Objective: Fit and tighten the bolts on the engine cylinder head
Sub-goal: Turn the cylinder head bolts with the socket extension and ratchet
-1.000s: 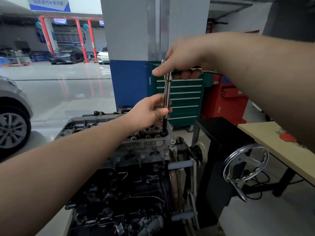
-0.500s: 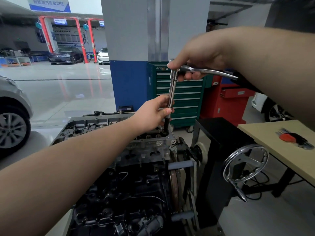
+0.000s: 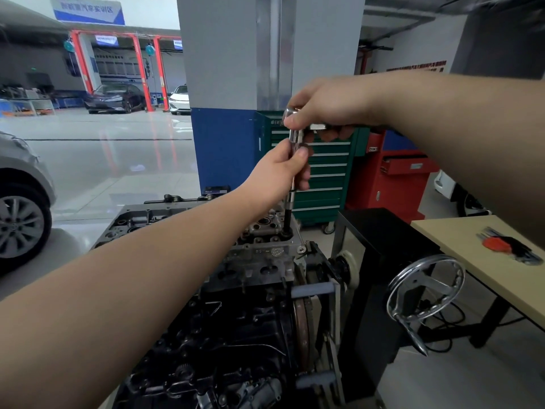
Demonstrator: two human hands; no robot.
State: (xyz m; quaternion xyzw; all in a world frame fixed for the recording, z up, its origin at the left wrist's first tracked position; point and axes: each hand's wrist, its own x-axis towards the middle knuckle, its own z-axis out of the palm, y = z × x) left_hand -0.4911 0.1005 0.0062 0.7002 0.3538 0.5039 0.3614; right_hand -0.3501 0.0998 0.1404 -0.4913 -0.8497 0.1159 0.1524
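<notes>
Two hands, left hand (image 3: 283, 169), right hand (image 3: 321, 113), ratchet (image 3: 293, 137), signs unreadable

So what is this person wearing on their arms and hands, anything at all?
Nothing that shows. Both forearms are bare as far as the picture reaches: no sleeves, no watch or bracelet. The left hand and the right hand have no gloves or visible rings.

left hand (image 3: 284, 169): slid up the extension bar (image 3: 292, 196), now gripping just below the ratchet head | right hand (image 3: 327, 113): swung the ratchet handle (image 3: 318, 126) round, handle now mostly hidden under the fingers | socket end: lifted slightly on the cylinder head (image 3: 265, 231)
</notes>
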